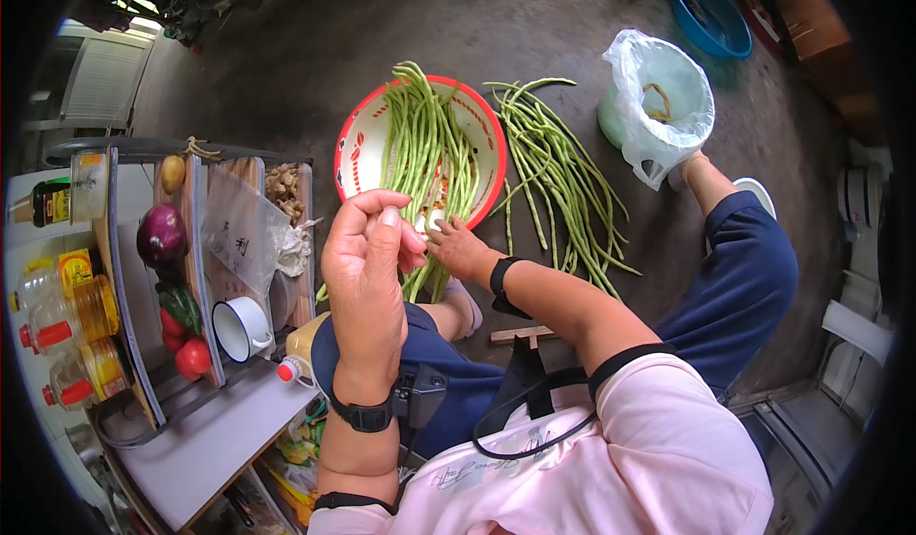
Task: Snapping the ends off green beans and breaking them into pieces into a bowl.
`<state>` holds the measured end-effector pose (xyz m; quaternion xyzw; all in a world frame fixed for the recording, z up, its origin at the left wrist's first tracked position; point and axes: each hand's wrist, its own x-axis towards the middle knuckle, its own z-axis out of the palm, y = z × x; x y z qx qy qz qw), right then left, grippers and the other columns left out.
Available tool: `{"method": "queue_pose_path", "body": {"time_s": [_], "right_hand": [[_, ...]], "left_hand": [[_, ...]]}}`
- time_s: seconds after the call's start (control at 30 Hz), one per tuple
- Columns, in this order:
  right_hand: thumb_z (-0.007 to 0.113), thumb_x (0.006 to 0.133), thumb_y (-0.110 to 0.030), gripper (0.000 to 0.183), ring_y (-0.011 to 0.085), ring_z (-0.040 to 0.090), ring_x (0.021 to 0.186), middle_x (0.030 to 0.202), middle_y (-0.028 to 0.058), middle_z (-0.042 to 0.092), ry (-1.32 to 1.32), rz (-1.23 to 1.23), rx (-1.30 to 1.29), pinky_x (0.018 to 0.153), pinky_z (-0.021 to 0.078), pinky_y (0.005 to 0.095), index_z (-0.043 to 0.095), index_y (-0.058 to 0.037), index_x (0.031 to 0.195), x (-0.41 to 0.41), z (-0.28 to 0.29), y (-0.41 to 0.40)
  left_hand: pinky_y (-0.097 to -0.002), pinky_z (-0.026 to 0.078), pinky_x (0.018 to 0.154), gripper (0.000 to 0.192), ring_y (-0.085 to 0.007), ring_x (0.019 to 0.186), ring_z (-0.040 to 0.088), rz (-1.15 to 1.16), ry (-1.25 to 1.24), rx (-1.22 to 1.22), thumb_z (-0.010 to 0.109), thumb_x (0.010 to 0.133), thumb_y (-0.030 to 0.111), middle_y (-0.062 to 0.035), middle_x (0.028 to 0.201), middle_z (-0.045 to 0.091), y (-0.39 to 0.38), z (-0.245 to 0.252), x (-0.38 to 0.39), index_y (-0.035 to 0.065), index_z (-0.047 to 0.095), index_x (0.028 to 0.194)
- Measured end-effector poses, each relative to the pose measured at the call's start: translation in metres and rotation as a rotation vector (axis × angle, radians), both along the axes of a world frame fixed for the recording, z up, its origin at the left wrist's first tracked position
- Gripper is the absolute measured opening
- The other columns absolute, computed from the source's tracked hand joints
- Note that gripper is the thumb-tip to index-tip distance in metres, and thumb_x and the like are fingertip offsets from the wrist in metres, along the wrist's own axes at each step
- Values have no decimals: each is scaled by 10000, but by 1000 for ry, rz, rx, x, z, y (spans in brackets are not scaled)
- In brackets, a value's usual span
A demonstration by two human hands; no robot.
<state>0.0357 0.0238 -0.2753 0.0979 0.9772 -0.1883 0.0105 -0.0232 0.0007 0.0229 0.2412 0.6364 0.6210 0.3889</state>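
Long green beans point(422, 134) lie in a bundle in a white enamel basin point(366, 152) with a red rim, their lower ends hanging over the near edge. My left hand point(368, 266) is raised at the basin's near left, fingers curled towards the thumb; whether something thin is between them cannot be seen. At the near rim my right hand point(461, 249) lies palm down by the beans, its fingers a little apart. A second, loose pile of long beans point(554, 170) lies on the dark floor right of the basin.
A bucket point(658, 105) lined with a clear plastic bag stands at the right, my foot beside it. Farther back is a blue basin point(710, 16). At the left, a rack point(136, 284) holds an eggplant point(162, 236), tomatoes point(192, 358), ginger point(285, 188) and an enamel mug point(240, 329).
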Motion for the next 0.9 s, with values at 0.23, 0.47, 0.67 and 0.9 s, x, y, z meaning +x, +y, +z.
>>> {"method": "queue_pose_path", "body": {"time_s": [0.23,0.47,0.67,0.9], "right_hand": [[528,697,-53,288,285,505,1003,984,128,542,341,-259,-257,882,387,388,538,-45,985,16,12,1],[552,707,-69,166,300,544,851,844,119,549,-91,-705,-77,725,448,402,571,-74,872,107,-46,42],[500,802,-97,185,280,555,934,954,129,562,-498,-548,-96,756,472,382,606,-64,950,131,-62,48],[482,813,-75,172,286,579,913,933,141,586,-457,-616,-162,755,494,373,604,-47,930,135,-87,51]], "left_hand": [[-176,370,541,157,-46,583,447,6,2,-16,474,917,148,0,666,507,1,1,2,19,544,974],[-180,397,563,142,-47,592,477,-29,-31,-42,469,918,122,-8,666,538,2,4,3,13,537,978],[-189,370,543,158,-63,580,453,-21,-8,-85,487,913,156,-7,653,510,6,2,6,18,544,965],[-193,375,548,158,-66,586,456,-35,-2,-122,483,916,160,-8,653,510,12,-1,9,23,542,967]]}}
